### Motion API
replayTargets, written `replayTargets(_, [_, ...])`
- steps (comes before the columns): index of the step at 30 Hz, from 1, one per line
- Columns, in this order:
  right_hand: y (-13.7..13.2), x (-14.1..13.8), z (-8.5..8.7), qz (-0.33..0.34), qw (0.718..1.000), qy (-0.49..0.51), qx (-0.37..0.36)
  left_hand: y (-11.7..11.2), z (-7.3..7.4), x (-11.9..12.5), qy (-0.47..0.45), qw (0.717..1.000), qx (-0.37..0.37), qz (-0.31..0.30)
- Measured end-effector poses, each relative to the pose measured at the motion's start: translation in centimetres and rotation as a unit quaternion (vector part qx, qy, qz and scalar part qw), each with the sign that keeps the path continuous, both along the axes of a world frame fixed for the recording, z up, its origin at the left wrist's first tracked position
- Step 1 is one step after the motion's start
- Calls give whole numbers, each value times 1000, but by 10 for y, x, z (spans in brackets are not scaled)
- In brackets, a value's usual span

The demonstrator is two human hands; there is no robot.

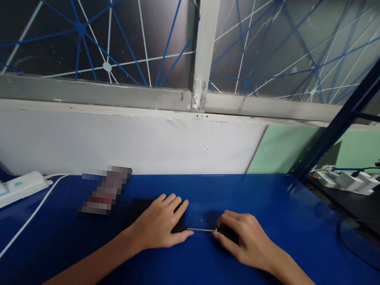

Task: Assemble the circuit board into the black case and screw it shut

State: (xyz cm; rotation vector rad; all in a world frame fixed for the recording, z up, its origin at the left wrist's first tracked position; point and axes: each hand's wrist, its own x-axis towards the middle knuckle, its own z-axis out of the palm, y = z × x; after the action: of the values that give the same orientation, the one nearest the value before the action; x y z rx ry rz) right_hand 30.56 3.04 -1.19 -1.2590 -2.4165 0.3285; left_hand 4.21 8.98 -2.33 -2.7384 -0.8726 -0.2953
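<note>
My left hand (161,224) lies flat, fingers stretched out, on a flat black object (140,210) on the blue table (272,203). My right hand (243,239) is closed around the dark handle of a thin tool, a screwdriver (202,230) by the look of it. Its slim metal shaft points left and reaches the edge of the black object by my left thumb. A few tiny specks, possibly screws (200,216), lie on the table just above the shaft.
A white power strip (0,193) with a white cable (23,228) sits at the left edge. A blurred-out item (106,192) lies behind the black object. White adapters (351,181) and black cables rest on a dark bench at right. A window wall stands behind.
</note>
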Motion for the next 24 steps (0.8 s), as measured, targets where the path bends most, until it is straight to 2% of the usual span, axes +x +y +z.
replayTargets(7, [2, 2, -3, -4, 999, -24, 32, 0, -2, -2, -29, 1000, 1, -8])
replayTargets(14, [0, -2, -4, -11, 999, -34, -3, -1, 2, -1, -64, 997, -27, -20])
replayTargets(20, [1, -1, -6, -17, 999, -45, -5, -2, 16, -5, -103, 986, -97, -83])
replayTargets(24, [3, 2, -6, -25, 998, -49, -2, -2, 20, -10, -126, 974, -170, -78])
